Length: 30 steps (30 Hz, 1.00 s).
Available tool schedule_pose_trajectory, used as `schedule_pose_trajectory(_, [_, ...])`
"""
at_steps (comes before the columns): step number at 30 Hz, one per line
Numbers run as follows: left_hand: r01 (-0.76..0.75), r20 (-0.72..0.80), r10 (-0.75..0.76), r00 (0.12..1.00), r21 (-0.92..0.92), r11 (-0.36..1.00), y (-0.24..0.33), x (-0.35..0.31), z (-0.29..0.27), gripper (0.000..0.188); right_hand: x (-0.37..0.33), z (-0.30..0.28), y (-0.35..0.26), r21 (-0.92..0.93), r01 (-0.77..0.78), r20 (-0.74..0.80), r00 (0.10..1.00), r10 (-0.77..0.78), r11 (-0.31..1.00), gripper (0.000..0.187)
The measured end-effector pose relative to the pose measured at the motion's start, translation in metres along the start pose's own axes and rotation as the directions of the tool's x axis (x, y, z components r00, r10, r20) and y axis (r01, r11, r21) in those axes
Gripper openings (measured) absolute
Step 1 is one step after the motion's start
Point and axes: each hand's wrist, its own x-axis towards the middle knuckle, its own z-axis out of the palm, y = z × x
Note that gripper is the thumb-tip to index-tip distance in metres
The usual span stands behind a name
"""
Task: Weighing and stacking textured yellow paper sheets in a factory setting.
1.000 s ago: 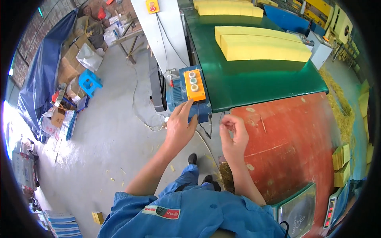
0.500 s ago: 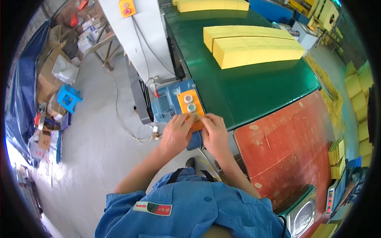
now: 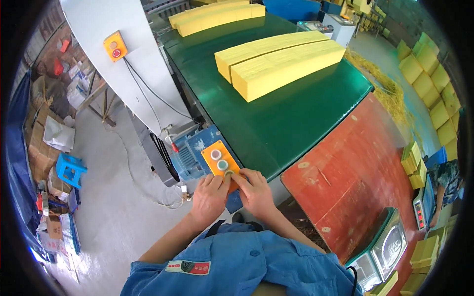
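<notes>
An orange control box with a row of round buttons sits beside the blue motor, at the corner of the green conveyor belt. My left hand is closed at the near end of this box, its fingertips beside the lowest knob. From the other side my right hand curls over the same end, thumb and fingers meeting near that knob. The fingers partly cover the knob, so their exact hold on it is hidden. Long yellow blocks lie side by side on the belt.
A grey post carries an orange stop-button box. Right of me stands a red tabletop with a scale. Yellow stacks line the right side; a person's patterned sleeve shows there. A blue stool stands left.
My view has turned right, so the belt and post appear farther left and the other person comes into sight. Both hands stay at the near end of the control box.
</notes>
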Motion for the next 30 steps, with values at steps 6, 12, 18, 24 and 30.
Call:
schedule_pose_trajectory(6, [-0.028,0.009,0.028,1.0,0.052,0.998,0.0,0.002,0.001,0.042,0.001,0.001,-0.001,-0.002,0.012,-0.015,1.0,-0.012,1.0,0.051])
schedule_pose_trajectory(12, [0.021,0.009,-0.021,1.0,0.051,0.998,0.0,-0.002,0.007,0.036,0.004,-0.003,0.0,0.0,0.059,-0.008,0.998,-0.059,0.998,0.048])
schedule_pose_trajectory(18, [0.038,0.034,-0.041,0.999,0.104,0.994,0.001,0.0,0.013,0.032,0.003,-0.003,0.006,-0.008,0.083,-0.013,0.996,-0.083,0.997,0.05])
schedule_pose_trajectory(24, [0.027,0.057,-0.04,0.998,0.208,0.978,-0.001,-0.002,0.017,0.028,-0.001,0.002,0.005,0.015,0.066,-0.019,0.998,-0.065,0.998,0.048])
schedule_pose_trajectory(30, [0.03,0.04,-0.038,0.998,0.182,0.983,0.0,-0.003,0.019,0.025,-0.007,0.003,0.009,-0.003,0.065,0.022,0.998,-0.065,0.998,0.048])
